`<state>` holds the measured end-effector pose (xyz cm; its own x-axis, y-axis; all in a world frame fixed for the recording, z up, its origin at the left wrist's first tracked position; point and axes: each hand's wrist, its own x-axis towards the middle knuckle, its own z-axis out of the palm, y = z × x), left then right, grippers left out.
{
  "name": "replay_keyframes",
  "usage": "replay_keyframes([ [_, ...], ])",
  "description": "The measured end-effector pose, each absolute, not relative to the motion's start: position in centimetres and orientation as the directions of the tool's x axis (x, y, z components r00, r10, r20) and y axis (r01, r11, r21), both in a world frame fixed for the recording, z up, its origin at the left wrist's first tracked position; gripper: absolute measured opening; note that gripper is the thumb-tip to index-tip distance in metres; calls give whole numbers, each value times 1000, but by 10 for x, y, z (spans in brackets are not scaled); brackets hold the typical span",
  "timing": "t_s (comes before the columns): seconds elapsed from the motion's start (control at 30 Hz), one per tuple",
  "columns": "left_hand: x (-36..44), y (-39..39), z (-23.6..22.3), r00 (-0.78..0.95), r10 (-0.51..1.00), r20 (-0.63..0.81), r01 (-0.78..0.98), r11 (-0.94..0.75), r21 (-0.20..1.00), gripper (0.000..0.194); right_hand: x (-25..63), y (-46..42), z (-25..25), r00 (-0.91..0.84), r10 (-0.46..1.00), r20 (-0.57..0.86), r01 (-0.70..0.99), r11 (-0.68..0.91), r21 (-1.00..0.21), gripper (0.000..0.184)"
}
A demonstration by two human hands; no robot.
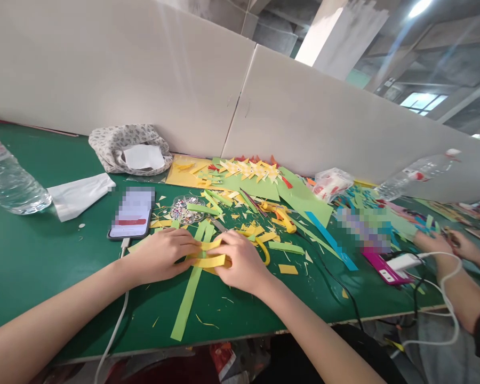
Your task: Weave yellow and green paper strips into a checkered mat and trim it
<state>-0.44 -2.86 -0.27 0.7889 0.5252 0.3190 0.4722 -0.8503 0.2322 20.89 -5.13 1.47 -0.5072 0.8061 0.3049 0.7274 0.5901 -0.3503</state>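
Both of my hands meet over the near part of the green table, gripping yellow paper strips [210,261] that look folded or bent. My left hand [166,253] pinches their left end, and my right hand [242,261] closes round the right end. A long light green paper strip [186,306] runs beneath them towards the table edge. Behind my hands lie a clear dish of googly eyes [186,209], a yellow glue gun [282,216] and many yellow and green scraps. Yellow scissor handles [264,250] show partly behind my right hand.
A phone [131,213] on a charging cable lies left, near a water bottle [10,176] and tissue [82,196]. Finished-looking yellow paper pieces [250,169] lie at the back. A pink power strip [384,266] with cables and a co-worker's hands [456,245] are right.
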Motion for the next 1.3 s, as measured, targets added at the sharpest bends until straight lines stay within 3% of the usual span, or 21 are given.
replay_keyframes([
  [0.17, -5, -29, -4, 791, 538, 292, 485, -842, 236, 24, 217, -50, 36, -153, 806, 571, 720, 487, -494, 15],
  [0.23, -4, -29, -3, 789, 537, 297, 483, -842, 240, 24, 215, -51, 36, -233, 778, 584, 701, 550, -454, 14],
  [0.37, -2, -29, -3, 788, 539, 297, 475, -840, 263, 23, 206, -53, 21, -531, 733, 425, 660, 672, -335, 11],
  [0.67, -6, -29, 5, 678, 605, 418, 561, -793, 237, 20, 209, -50, 13, -498, 785, 370, 713, 613, -340, 10],
  [0.97, -8, -27, 1, 606, 731, 314, 715, -674, 188, 17, 210, -50, 10, -626, 739, 250, 671, 673, -311, 12],
  [1.13, -11, -23, 2, 686, 643, 342, 630, -759, 163, 21, 212, -50, 10, -640, 728, 245, 671, 685, -282, 13],
  [1.3, -18, -19, 9, 834, 434, 342, 446, -894, 45, 19, 212, -50, 12, -661, 718, 220, 671, 696, -257, 24],
])
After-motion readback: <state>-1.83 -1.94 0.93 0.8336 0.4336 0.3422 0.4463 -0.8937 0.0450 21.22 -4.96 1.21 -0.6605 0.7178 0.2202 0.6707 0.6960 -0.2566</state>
